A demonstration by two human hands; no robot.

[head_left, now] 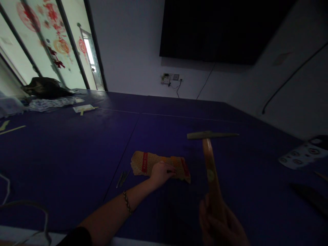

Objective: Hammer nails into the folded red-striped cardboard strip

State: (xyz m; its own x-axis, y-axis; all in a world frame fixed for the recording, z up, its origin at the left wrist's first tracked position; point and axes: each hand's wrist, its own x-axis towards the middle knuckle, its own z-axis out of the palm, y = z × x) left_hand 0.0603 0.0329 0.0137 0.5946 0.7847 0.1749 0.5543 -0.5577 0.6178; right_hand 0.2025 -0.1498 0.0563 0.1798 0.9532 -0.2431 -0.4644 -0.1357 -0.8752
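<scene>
My right hand (pixel 220 222) is wrapped around the wooden handle of a hammer (pixel 212 167). The hammer stands upright above the table, its narrow metal head at the top, tapering to the right. My left hand (pixel 162 172) rests on a tan, dotted piece (pixel 153 160) with red lettered bands and ragged ends, lying flat on the table. Its thumb and fingers are pinched together near the right part of that piece; a small dark spot shows there, but I cannot make out what they hold. Several thin metal nails (pixel 123 178) lie left of the tan piece.
A dark blue-purple table (pixel 84 147) reaches to the wall. A white card with round designs (pixel 299 158) and a dark flat object (pixel 307 198) lie at right. White cable (pixel 30 204) curves at lower left. A dark bag (pixel 47 87) and plastic wrap (pixel 53 103) sit at far left.
</scene>
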